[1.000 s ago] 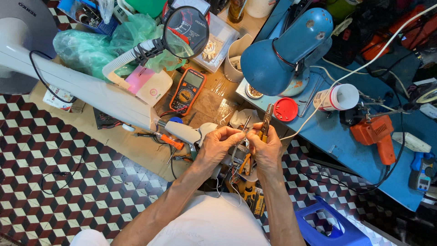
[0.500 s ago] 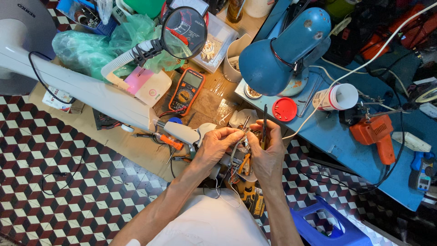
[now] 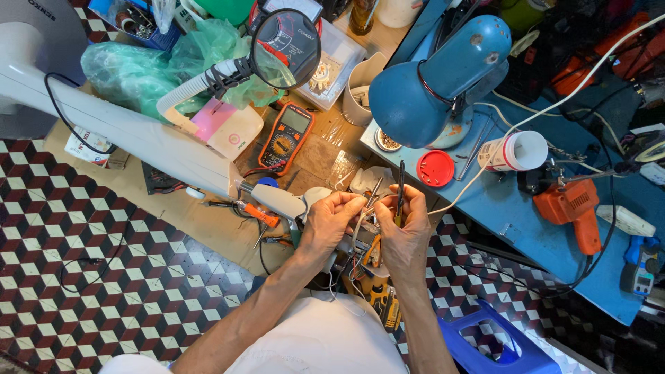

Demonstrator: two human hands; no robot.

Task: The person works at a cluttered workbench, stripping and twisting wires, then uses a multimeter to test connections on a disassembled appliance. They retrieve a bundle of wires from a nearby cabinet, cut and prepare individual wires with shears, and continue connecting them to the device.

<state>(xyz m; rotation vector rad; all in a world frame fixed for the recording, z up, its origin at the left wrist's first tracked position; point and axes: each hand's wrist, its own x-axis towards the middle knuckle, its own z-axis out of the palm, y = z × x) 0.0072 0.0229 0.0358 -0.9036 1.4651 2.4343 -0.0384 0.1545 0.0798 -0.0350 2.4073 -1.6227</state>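
Right hand (image 3: 407, 232) grips a dark slim tool (image 3: 400, 190) upright, tip down; left hand (image 3: 331, 223) pinches thin wires (image 3: 361, 220) beside it, steadying them.

between hands: I see thin wires (image 3: 360, 232), too small and tangled to tell apart.
under hands: small yellow tool (image 3: 379, 294) mostly hidden.
bottom edge: blue plastic stool (image 3: 499, 343) cut off.
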